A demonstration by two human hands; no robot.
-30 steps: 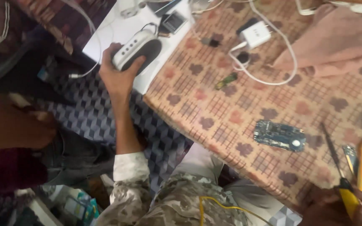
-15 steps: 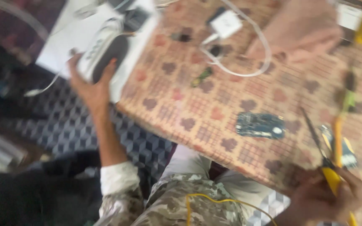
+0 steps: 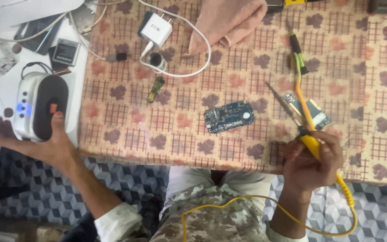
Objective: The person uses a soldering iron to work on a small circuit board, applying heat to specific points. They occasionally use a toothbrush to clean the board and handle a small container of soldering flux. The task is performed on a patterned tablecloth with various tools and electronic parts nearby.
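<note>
On patterned cloth (image 3: 247,148): right hand (image 3: 312,157) grips yellow-handled soldering iron (image 3: 303,107).

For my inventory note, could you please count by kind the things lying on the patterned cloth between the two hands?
Circuit boards: 3 (blue board, small green board, board near the tool tips)
White charger plugs: 1
Pink cloths: 1
Total: 5

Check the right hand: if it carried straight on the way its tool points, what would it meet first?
Probably the small phone part just beyond the right hand, alongside the yellow soldering iron; height above the table is unclear.
</note>
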